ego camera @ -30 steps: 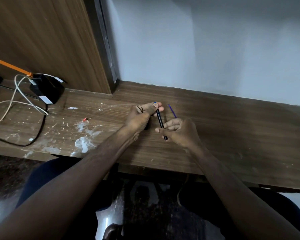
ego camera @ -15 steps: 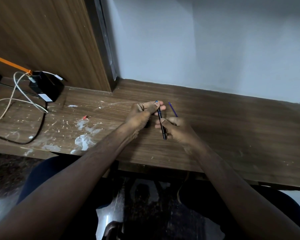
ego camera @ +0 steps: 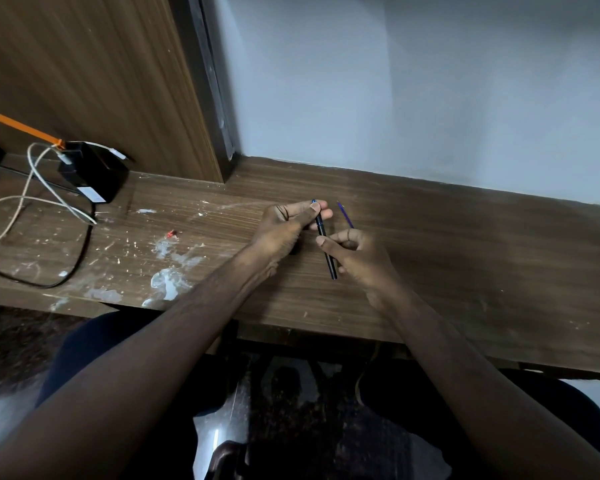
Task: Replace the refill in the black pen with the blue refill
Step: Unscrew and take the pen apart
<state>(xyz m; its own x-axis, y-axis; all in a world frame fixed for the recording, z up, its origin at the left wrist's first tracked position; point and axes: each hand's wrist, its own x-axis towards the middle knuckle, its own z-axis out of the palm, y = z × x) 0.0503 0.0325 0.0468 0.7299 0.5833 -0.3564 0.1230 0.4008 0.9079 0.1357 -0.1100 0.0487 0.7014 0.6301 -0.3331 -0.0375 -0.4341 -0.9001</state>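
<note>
At centre frame, my right hand (ego camera: 357, 258) grips the barrel of the slim black plastic pen (ego camera: 326, 244), while my left hand (ego camera: 284, 226) pinches its upper, blue-tipped end between thumb and fingertips. The thin blue refill (ego camera: 345, 216) juts up just behind my right fingers, apparently also held there; I cannot tell for sure. Below lies the scuffed brown wooden desk (ego camera: 465, 254). The risk, I judge: twisting unevenly could flick the loose refill away.
</note>
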